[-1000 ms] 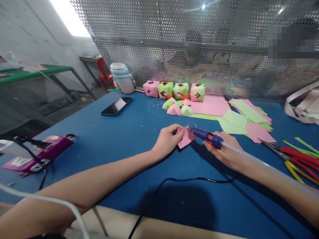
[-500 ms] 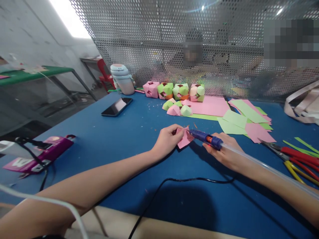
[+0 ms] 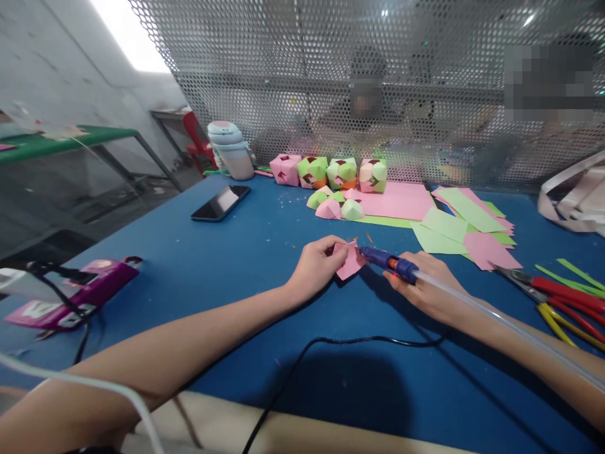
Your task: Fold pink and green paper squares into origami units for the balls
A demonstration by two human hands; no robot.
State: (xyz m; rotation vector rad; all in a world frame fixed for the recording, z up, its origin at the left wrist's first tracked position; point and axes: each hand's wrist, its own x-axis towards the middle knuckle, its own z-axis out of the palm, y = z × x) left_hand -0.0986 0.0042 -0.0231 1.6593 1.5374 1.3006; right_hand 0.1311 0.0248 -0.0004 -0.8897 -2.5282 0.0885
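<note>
Pink paper (image 3: 350,265) at the middle of the counter (image 3: 236,271), its left edge pinched in the closed fingers of the left hand (image 3: 314,268), presumably to steady it while leaving its right side exposed. The right hand's (image 3: 432,284) fingers grip the glue gun (image 3: 382,258), nozzle beside the paper, apparently for close control. Beyond stand folded cubes (image 3: 312,171), rowed along the mesh (image 3: 293,113); scissors (image 3: 543,293) lie rightward, seemingly within reach.
</note>
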